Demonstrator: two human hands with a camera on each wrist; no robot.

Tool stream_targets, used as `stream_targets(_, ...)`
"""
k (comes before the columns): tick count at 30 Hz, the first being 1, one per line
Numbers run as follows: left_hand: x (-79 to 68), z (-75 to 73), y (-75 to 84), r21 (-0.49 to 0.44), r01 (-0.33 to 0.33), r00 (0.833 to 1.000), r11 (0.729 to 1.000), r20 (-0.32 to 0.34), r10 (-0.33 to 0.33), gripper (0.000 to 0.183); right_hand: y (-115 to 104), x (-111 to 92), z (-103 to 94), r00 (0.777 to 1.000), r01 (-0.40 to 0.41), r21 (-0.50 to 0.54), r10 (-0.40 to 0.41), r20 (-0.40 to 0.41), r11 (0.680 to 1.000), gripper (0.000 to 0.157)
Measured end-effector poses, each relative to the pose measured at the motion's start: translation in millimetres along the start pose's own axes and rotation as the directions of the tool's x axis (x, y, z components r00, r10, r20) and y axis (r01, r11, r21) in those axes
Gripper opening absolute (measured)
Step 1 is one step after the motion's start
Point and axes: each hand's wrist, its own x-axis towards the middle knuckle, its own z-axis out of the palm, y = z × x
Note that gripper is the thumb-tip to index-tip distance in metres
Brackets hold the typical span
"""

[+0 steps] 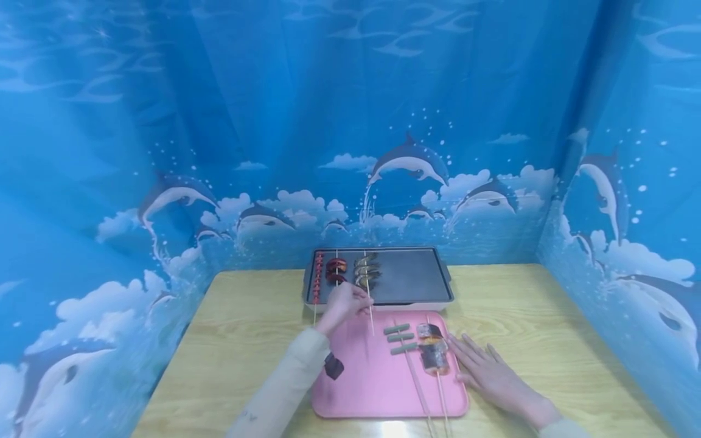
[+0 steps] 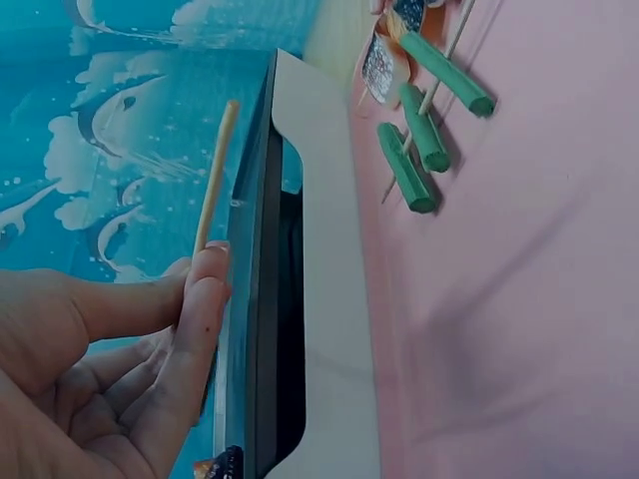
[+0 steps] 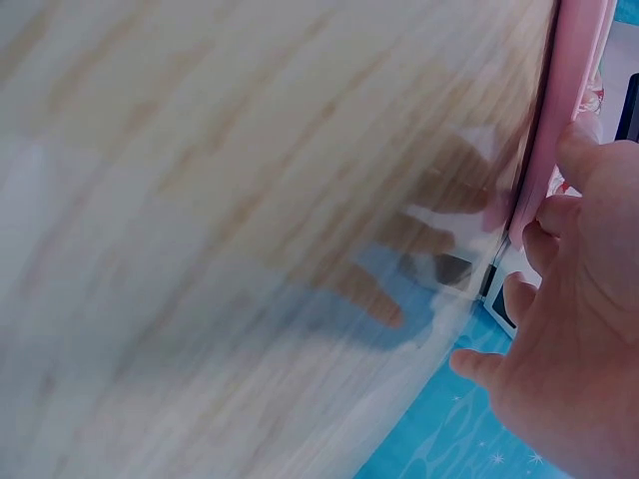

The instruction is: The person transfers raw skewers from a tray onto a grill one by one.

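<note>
My left hand (image 1: 345,303) pinches the wooden stick of a skewer between thumb and fingertips, at the near edge of the grill plate. The skewer's grey-brown curved pieces (image 1: 367,271) lie on the dark grill plate (image 1: 408,277). In the left wrist view the bare end of the stick (image 2: 217,175) sticks out past the fingertips. My right hand (image 1: 490,371) lies with fingers spread at the right edge of the pink tray (image 1: 361,389). In the right wrist view its thumb is at the rim of the tray (image 3: 559,90).
On the grill plate's left are a thin red skewer (image 1: 317,277) and a skewer of dark red rounds (image 1: 336,267). The tray holds a skewer of green sticks (image 1: 401,337) and one of dark-skinned chunks (image 1: 434,356). A wooden table (image 1: 246,310) lies underneath; a blue dolphin curtain (image 1: 306,121) hangs behind.
</note>
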Motion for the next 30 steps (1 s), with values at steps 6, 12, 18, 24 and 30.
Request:
stream_targets(6, 3.5, 0.7, -4.2, 0.037, 0.013, 1.000, 0.999, -0.011, -0.013, 0.012, -3, 1, -1.2, 0.999, -0.004, -0.010, 0.004, 0.041, 1.000, 0.061)
stream_targets(12, 2.0, 0.3, -6.5, 0.137, 0.050, 0.997, 0.989, -0.061, -0.042, 0.014, -2, 2, 0.8, 0.999, -0.007, 0.010, 0.006, 0.043, 1.000, 0.061)
stream_targets(18, 3.2, 1.2, -13.0, 0.110, 0.027, 0.997, 0.994, -0.077, -0.019, 0.018, -3, 4, -2.4, 0.997, -0.025, 0.006, 0.025, 0.078, 1.000, 0.059)
stream_targets(24, -2.2, -8.9, -10.1, 0.119, -0.083, 0.981, 0.989, -0.166, 0.102, 0.019, 3, 1, 3.1, 0.997, -0.022, -0.011, 0.023, 0.079, 1.000, 0.061)
stream_targets(30, -15.6, -25.8, -8.7, 0.106, -0.214, 0.940, 0.971, -0.248, 0.234, 0.017, -2, 2, -4.8, 0.995, -0.040, 0.012, 0.038, 0.097, 0.999, 0.060)
